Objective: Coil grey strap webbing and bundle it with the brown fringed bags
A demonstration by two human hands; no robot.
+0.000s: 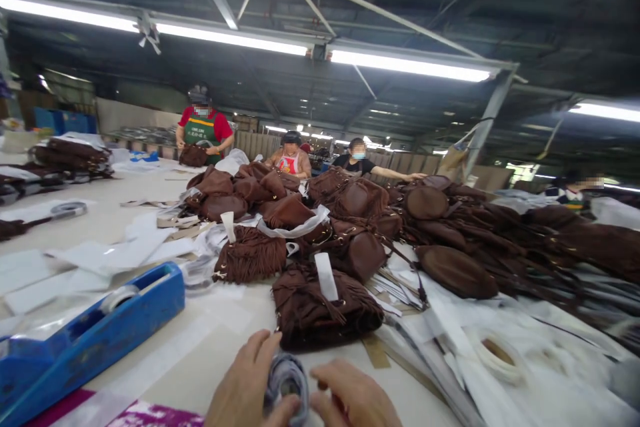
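Note:
At the bottom centre my left hand is closed around a coiled grey-and-white strip, its thumb pressing the near side. Just to the right of the coil is my right hand, its fingers bent and its thumb apart from the forefinger. Nothing shows between them, and the farther fingers are partly hidden. Directly beyond both hands lies a dark brown fringed bag with a white paper tag on it.
A blue tape dispenser stands on the left, near white sheets. Brown bags are heaped across the table. A white tape roll rests on crumpled wrapping at right. Several people, one in a green apron, are at the far side.

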